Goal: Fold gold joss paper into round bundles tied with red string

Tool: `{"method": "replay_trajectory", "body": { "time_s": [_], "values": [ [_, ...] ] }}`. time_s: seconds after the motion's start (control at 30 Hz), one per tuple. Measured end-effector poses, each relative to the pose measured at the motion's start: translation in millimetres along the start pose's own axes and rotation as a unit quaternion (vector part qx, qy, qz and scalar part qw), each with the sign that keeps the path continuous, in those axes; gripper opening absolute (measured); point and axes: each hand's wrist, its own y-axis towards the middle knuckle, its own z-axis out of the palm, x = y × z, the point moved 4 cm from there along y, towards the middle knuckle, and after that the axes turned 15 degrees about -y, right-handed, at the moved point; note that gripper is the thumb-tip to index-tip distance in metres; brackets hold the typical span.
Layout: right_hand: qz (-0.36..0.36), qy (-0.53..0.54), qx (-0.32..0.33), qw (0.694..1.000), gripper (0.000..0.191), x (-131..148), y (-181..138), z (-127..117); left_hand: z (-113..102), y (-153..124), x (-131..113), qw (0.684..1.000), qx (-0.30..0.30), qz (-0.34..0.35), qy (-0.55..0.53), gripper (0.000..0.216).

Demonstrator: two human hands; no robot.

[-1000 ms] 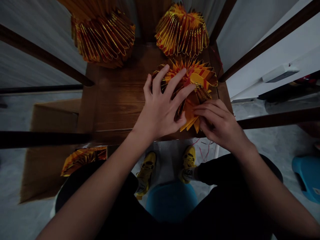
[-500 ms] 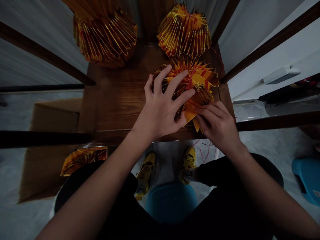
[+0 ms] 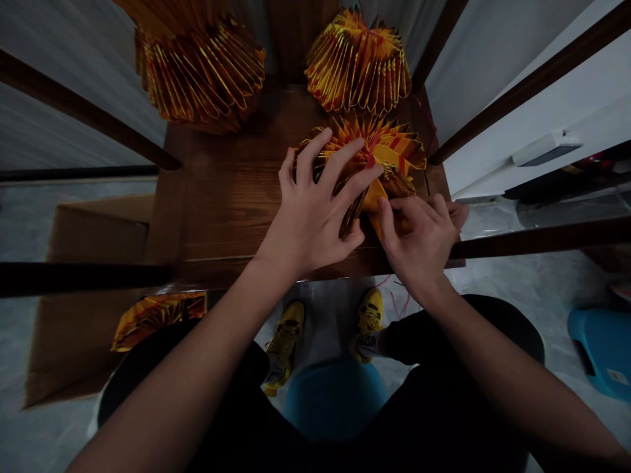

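Note:
A fanned, pleated paper ornament (image 3: pixel 394 146) in orange, red and gold lies on the wooden stool-like surface (image 3: pixel 221 197). My left hand (image 3: pixel 320 203) rests over its left side with the fingers spread. At the ornament's near right edge, my right hand (image 3: pixel 424 230) pinches an orange paper flap (image 3: pixel 374 196) between thumb and fingers. Part of the ornament is hidden under both hands. Behind it sits another pleated paper ornament (image 3: pixel 357 66), and a larger pleated one (image 3: pixel 202 72) stands at the back left.
A cardboard box (image 3: pixel 89 315) is on the floor to the left, with a pleated paper piece (image 3: pixel 158 315) at its right. Dark wooden bars (image 3: pixel 542 238) flank the surface. Blue plastic stools (image 3: pixel 338 397) are below and at the right. Red strings (image 3: pixel 401 299) hang near the front edge.
My right hand has turned and shifted its grip on the orange flap, its thumb now on top. My left hand keeps its spread pose. The whole view has shifted slightly.

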Motion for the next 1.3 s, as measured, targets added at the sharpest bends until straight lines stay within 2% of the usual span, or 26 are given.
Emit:
{"method": "replay_trajectory", "body": {
  "time_s": [0.2, 0.4, 0.47, 0.6, 0.8, 0.9, 1.03, 1.1, 1.23, 1.3],
  "values": [
    [-0.056, -0.056, -0.031, 0.996, 0.026, 11.3, 3.1, -2.5, 0.5, 2.3, -0.5, 1.000, 0.000, -0.014, -0.021, 0.082],
    [-0.071, -0.074, 0.017, 0.995, 0.037, 19.0, 13.8, 0.9, 0.0, 3.4, -0.8, 1.000, -0.002, -0.012, -0.029, 0.080],
    [-0.086, -0.054, 0.022, 0.995, 0.035, 18.3, 15.3, -0.9, -0.5, 2.8, -0.7, 0.999, -0.010, -0.014, -0.032, 0.078],
    [-0.118, 0.041, 0.029, 0.992, 0.021, 9.2, 10.3, -11.6, 0.9, 2.8, -4.6, 0.999, -0.018, -0.023, -0.022, 0.080],
    [-0.144, 0.191, 0.052, 0.970, 0.031, -7.2, -3.5, -22.2, 9.3, 7.8, -11.7, 0.997, -0.051, -0.056, -0.022, 0.080],
    [-0.117, 0.255, 0.067, 0.958, 0.035, -14.9, -7.8, -16.2, 12.4, 8.6, -12.9, 0.996, -0.071, -0.060, -0.018, 0.079],
    [-0.049, 0.408, 0.104, 0.906, 0.030, -25.9, -8.2, -3.8, 13.3, 9.1, -13.3, 0.995, -0.082, -0.059, -0.012, 0.077],
    [-0.041, 0.432, 0.113, 0.894, 0.029, -30.5, -5.7, -1.6, 12.7, 9.7, -12.5, 0.996, -0.072, -0.059, -0.012, 0.076],
    [-0.094, 0.300, 0.117, 0.942, 0.024, -35.9, 1.5, -5.4, 8.4, 9.5, -9.2, 0.997, -0.050, -0.051, -0.009, 0.077],
    [-0.135, 0.255, 0.117, 0.950, 0.022, -35.7, 4.6, -8.1, 5.9, 8.2, -7.5, 0.999, -0.037, -0.040, -0.002, 0.076]
  ]
}}
